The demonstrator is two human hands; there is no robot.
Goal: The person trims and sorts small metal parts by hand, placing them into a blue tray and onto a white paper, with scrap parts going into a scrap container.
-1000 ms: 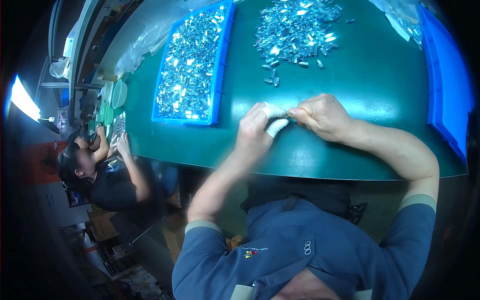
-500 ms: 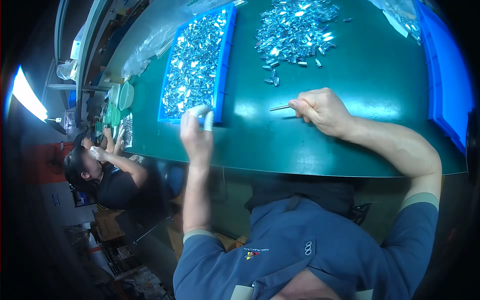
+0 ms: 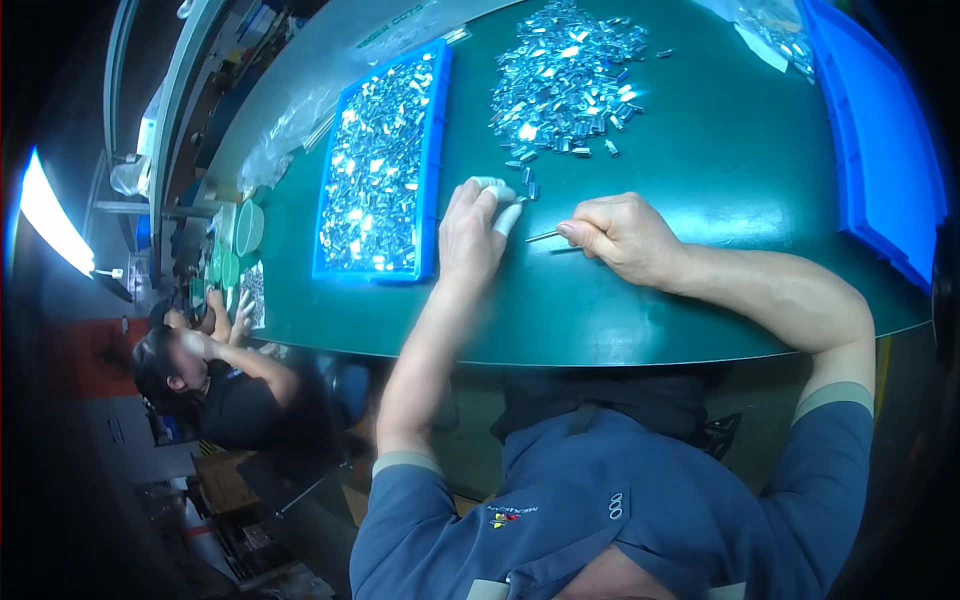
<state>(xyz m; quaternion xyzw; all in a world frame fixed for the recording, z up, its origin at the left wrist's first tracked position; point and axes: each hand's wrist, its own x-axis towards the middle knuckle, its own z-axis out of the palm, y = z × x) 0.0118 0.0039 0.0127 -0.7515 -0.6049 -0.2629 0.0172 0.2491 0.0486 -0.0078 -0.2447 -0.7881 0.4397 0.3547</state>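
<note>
My right hand (image 3: 625, 240) is closed around a thin metal rod (image 3: 543, 236), whose end points left over the green table. To its left, my left hand (image 3: 475, 235) wears white covers on thumb and forefinger. Those two fingertips pinch at a small shiny metal piece (image 3: 523, 198), partly hidden by them. Beside it lie a few loose pieces, just below a big heap of small metal pieces (image 3: 565, 85). Left of my left hand stands a blue tray (image 3: 428, 190) filled with the same kind of pieces.
An empty-looking blue tray (image 3: 880, 150) leans at the right edge, near a plastic bag of metal pieces (image 3: 775, 35). Clear plastic bags (image 3: 285, 140) and green bowls (image 3: 248, 228) lie along the far left. A co-worker (image 3: 225, 385) sits at the left.
My left hand has moved right, from the filled tray's near edge to the loose pieces below the heap. The right hand, still holding the rod, has shifted slightly left and nearer.
</note>
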